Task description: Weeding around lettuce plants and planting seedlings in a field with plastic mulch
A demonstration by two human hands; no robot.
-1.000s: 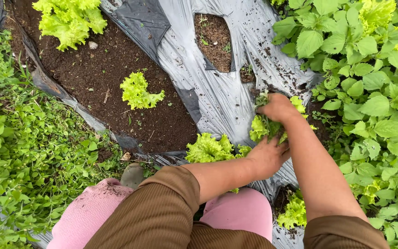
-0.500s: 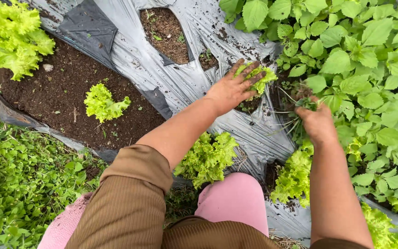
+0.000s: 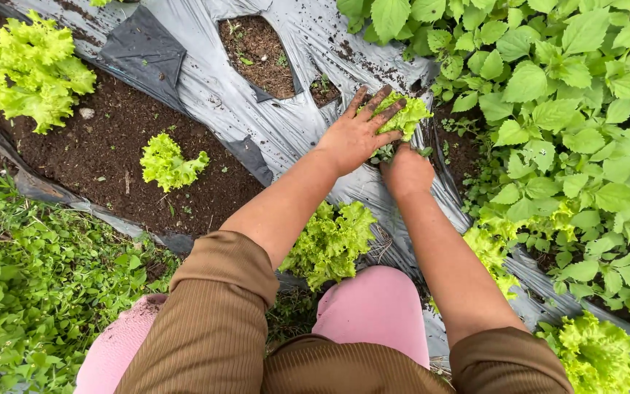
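My left hand [image 3: 359, 131], smeared with soil, lies with spread fingers over a small light-green lettuce seedling [image 3: 407, 117] set in a hole in the grey plastic mulch sheet [image 3: 205, 80]. My right hand [image 3: 405, 169] is curled into a fist at the seedling's base, pressed down by the stem; its fingers are hidden. Both brown-sleeved arms reach forward over my pink knees [image 3: 377, 310].
Bare soil [image 3: 103, 160] at left holds a small lettuce [image 3: 169, 162] and a bigger one [image 3: 34, 69]. Another lettuce [image 3: 329, 241] grows by my knees. An empty soil hole [image 3: 260, 47] lies beyond. Dense broad-leaved plants [image 3: 570, 109] fill the right, weeds [image 3: 30, 292] the left.
Both hands have come together on the seedling: the left stays over its leaves, and the right has moved in from the right to its base. The view has shifted slightly.
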